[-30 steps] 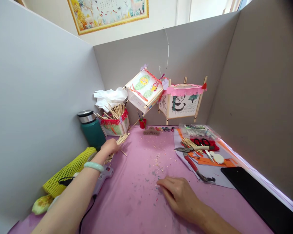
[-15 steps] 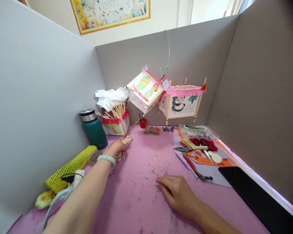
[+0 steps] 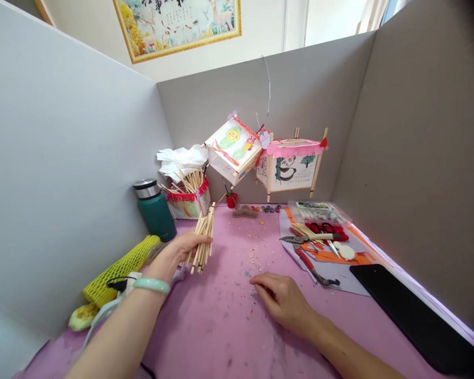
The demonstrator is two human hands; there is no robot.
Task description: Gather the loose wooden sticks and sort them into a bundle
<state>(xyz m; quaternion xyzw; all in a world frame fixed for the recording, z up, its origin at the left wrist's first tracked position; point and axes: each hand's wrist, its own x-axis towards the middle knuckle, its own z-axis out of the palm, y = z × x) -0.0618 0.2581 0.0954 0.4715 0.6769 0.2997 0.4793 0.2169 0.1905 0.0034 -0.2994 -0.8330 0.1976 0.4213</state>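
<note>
My left hand (image 3: 173, 256) grips a bundle of thin wooden sticks (image 3: 204, 235), lifted and tilted up off the pink table (image 3: 221, 326). A pale green bangle sits on that wrist. My right hand (image 3: 280, 300) rests palm down on the pink surface near the middle, fingers slightly curled, holding nothing. Small wood chips and specks lie scattered between the two hands.
A teal flask (image 3: 155, 209), a box of more sticks (image 3: 187, 197) and white tissue stand at the back left. Two paper lanterns (image 3: 260, 158) lean at the back wall. Pliers (image 3: 310, 263), scissors (image 3: 324, 229), a clear case and a black slab (image 3: 414, 316) lie right. Yellow foam netting (image 3: 116, 269) lies left.
My left hand closed on the stick bundle lying near the flask, lifted it and drew it toward me. My right hand stayed on the table.
</note>
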